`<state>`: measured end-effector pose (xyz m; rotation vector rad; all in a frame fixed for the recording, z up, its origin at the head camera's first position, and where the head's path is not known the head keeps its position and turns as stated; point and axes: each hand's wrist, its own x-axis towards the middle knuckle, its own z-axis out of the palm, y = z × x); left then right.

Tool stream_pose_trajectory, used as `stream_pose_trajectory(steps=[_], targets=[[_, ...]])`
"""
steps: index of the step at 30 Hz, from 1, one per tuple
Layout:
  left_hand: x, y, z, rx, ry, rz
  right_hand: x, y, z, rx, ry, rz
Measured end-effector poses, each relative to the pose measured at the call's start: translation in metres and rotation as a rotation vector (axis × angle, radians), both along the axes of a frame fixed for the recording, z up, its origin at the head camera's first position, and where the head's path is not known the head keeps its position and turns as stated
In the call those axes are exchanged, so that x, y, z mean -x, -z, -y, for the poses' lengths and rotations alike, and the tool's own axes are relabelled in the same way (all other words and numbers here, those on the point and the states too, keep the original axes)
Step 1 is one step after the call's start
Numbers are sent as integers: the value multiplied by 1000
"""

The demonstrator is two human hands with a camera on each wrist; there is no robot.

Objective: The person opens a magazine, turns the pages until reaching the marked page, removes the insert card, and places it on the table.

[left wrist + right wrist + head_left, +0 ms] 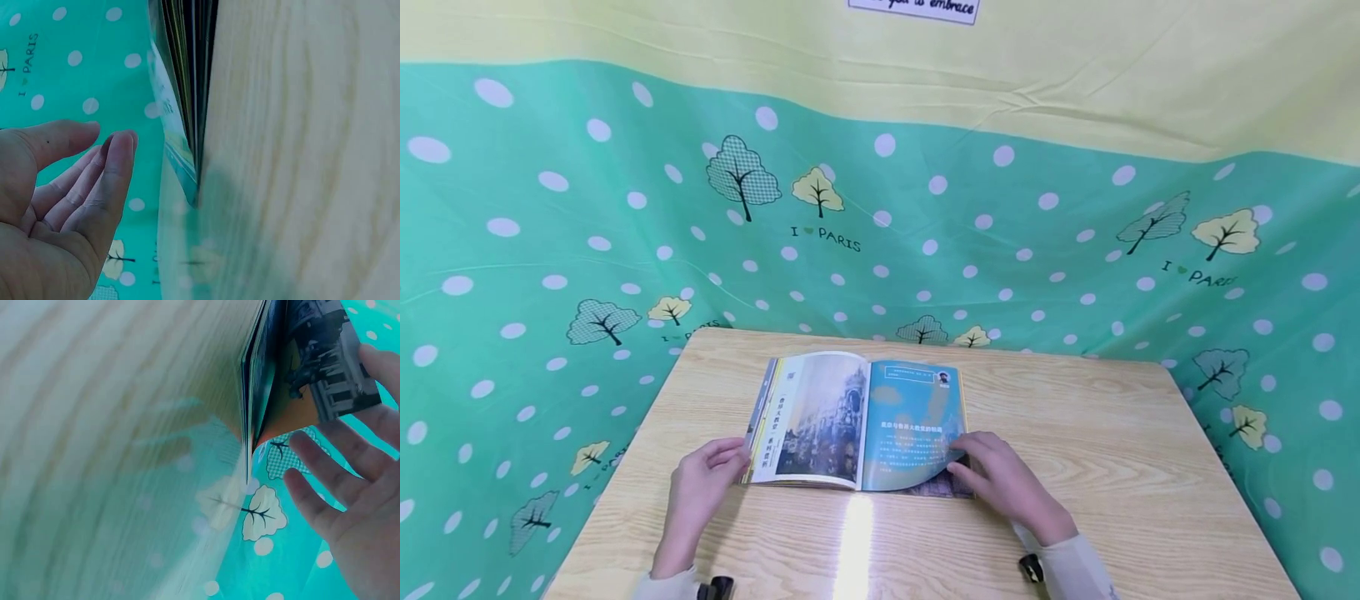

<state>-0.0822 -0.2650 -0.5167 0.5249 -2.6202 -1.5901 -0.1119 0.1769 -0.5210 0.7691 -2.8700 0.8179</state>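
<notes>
An open book (823, 421) lies on the table, a picture of a building on its left page. The blue right-hand page (910, 404) is lifted at its lower right corner, baring part of a dark page beneath. My right hand (1000, 479) pinches that corner. In the right wrist view the lifted page (337, 362) sits between the thumb and fingers of the right hand (359, 487). By the book's left edge is my left hand (703, 479). The left wrist view shows the left hand (69, 206) with loosely bent fingers, holding nothing, apart from the page edges (197, 81).
The book rests on a light wooden table (1075, 433). Behind and beside it hangs a green and yellow cloth (850, 292) with white dots and printed trees. A bright reflection (853, 542) shows on the tabletop in front of the book.
</notes>
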Motion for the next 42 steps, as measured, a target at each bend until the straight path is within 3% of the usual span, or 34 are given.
stream_pose_trajectory(steps=[8,12,16,20,26,31,37,42], targets=[[12,-7,-26,-85,61,-73,4,-1,0,100,73,-137],[22,-9,-49,-137,135,-143,6,-3,6,143,131,-124],[31,-11,-77,-166,227,-207,6,-3,14,167,136,-110],[38,-14,-104,-169,320,-215,6,-2,22,201,94,-139],[44,-19,-135,-157,453,-217,7,-5,29,254,-36,-197],[46,-21,-155,-184,544,-175,7,-8,34,279,-113,-209],[46,-18,-175,-290,589,-136,7,-7,41,291,-166,-202],[47,-16,-179,-366,566,-110,8,-8,41,298,-189,-201]])
